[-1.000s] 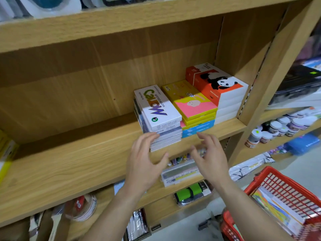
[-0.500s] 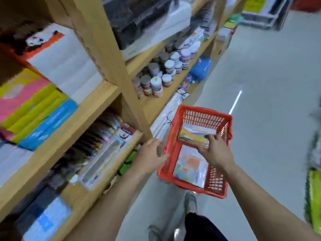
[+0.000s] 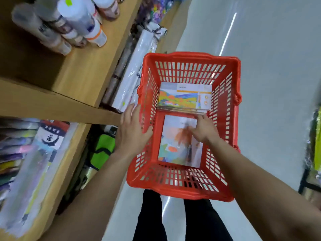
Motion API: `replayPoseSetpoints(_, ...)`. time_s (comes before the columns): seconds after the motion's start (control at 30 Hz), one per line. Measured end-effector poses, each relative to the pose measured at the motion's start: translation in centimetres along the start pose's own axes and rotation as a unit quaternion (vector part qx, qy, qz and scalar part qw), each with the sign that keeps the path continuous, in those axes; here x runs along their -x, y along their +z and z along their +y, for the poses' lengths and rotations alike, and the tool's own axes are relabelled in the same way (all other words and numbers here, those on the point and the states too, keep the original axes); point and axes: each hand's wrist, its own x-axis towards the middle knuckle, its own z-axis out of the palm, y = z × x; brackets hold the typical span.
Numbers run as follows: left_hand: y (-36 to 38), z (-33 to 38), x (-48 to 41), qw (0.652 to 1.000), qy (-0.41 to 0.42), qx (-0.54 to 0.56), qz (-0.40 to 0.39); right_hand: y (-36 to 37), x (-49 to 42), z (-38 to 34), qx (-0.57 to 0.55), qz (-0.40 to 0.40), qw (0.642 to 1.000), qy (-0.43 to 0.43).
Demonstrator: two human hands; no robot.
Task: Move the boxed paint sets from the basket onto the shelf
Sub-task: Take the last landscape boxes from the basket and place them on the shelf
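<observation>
A red plastic basket [image 3: 187,186] stands on the floor below me. Inside it lie boxed paint sets: a stack with a landscape cover [image 3: 184,99] at the far end and a flat set with an abstract cover [image 3: 175,150] nearer me. My right hand [image 3: 202,127] is inside the basket, fingers on the far edge of the near set, just under the stack. Whether it grips the set is unclear. My left hand [image 3: 132,133] rests against the basket's left wall, fingers spread, thumb over the rim. The wooden shelf [image 3: 81,73] runs along my left.
Paint jars [image 3: 83,26] stand on the upper shelf board. Wrapped white rolls [image 3: 133,77] and packaged art supplies [image 3: 34,153] lie on lower boards, with a green pack [image 3: 104,148] below. My legs are under the basket. Grey floor lies to the right; a rack edge [image 3: 314,153] shows far right.
The view swung from the shelf's stacked boxes down to the basket. Both hands left the shelf; the right went into the basket, the left came to its left wall.
</observation>
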Motion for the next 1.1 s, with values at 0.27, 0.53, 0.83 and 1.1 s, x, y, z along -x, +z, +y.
replayPoseSetpoints(0.27,3.5,-2.9,-0.1,0.996,0.009,0.093,0.009,6.9,-3.6,2.2,0.08,0.007,0.997,0.013)
replayPoseSetpoints(0.53,3.5,-3.3,-0.3,0.993,0.019,0.119,0.017,4.8,-5.0,0.4,0.143,0.045,0.989,-0.018)
replayPoseSetpoints(0.83,2.1,-0.2,-0.1,0.975,0.216,0.029,0.043,2.0,2.4,-0.6,0.094,0.179,0.974,-0.098)
replayPoseSetpoints(1.1,1.8,0.6,-3.1,0.982,0.123,-0.027,-0.14,1.2,5.0,0.3,-0.014,0.272,0.952,-0.139)
